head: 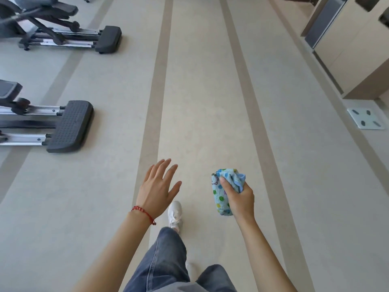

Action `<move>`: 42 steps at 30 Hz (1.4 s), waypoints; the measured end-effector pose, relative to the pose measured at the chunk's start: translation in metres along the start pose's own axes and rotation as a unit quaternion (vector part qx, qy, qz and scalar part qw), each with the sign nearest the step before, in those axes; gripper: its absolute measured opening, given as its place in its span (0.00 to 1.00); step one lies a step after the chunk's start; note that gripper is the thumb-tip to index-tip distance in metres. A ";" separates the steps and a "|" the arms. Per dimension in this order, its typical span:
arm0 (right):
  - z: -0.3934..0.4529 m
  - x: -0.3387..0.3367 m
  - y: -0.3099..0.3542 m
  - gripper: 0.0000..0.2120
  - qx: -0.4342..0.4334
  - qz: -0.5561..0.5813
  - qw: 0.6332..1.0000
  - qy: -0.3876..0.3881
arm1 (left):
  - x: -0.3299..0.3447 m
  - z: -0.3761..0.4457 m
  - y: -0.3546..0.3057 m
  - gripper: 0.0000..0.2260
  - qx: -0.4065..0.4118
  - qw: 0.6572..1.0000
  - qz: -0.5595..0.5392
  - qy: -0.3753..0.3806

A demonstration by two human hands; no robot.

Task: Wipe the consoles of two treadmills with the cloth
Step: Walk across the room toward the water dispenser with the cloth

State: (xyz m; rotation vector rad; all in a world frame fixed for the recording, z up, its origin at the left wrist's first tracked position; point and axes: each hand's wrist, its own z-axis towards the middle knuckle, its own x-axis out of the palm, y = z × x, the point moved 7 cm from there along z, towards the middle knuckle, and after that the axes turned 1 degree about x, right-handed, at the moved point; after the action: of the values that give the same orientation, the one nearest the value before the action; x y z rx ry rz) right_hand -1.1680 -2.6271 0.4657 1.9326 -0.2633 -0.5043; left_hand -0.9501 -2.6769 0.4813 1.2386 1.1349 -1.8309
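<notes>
The cloth (224,191) is a light blue terry piece with coloured dots, bunched into a roll. I hold it in my right hand (239,198), fingers wrapped around it and thumb pressed across its upper part; it is off the floor, out in front of my body. Its lower end hangs free below my fist.

My left hand (159,189) holds nothing. Its fingers are spread and extended, palm facing down, well apart from the cloth. A red beaded bracelet (143,212) sits on that wrist.

Below the hands, my legs in blue jeans (166,262) are visible, with one white shoe (174,213) forward on the pale floor (200,102). Darker stripes (156,91) run along the floor away from me.

To my left stand two exercise machines with silver rails and black end caps: the nearer one (69,125) and the farther one (107,39). No treadmill console is in view. To my right, a beige cabinet (362,66) stands by the wall, with a bathroom scale (365,119) lying on the floor beside it.
</notes>
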 end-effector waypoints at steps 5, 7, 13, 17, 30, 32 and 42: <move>0.092 0.041 0.038 0.05 -0.001 0.009 1.000 -0.002 | 0.015 0.098 0.037 0.28 0.008 1.000 -0.004 -0.003; 0.131 0.057 0.053 0.04 0.007 0.017 1.000 -0.010 | 0.020 0.143 0.053 0.29 0.016 1.000 -0.006 0.007; 0.230 0.096 0.105 0.04 0.013 0.029 0.999 -0.030 | 0.026 0.266 0.100 0.28 0.041 0.999 -0.005 0.023; 0.294 0.109 0.132 0.05 0.018 0.023 0.999 -0.033 | 0.036 0.335 0.116 0.28 0.040 0.999 -0.007 0.031; 0.561 0.131 0.223 0.09 0.016 0.024 0.999 -0.041 | 0.085 0.598 0.149 0.28 0.030 0.999 -0.007 0.036; 0.599 0.133 0.242 0.08 0.015 0.015 0.999 -0.039 | 0.086 0.640 0.151 0.28 0.029 0.999 -0.007 0.037; 0.778 0.177 0.307 0.05 0.028 0.032 0.998 -0.038 | 0.118 0.831 0.200 0.29 0.026 0.999 -0.001 0.044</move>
State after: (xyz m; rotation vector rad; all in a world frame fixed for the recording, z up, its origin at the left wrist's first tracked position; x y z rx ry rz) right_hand -1.3555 -3.4611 0.4422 1.9551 -0.3921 -0.5338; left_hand -1.1347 -3.5191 0.4612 1.3596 1.1417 -1.8341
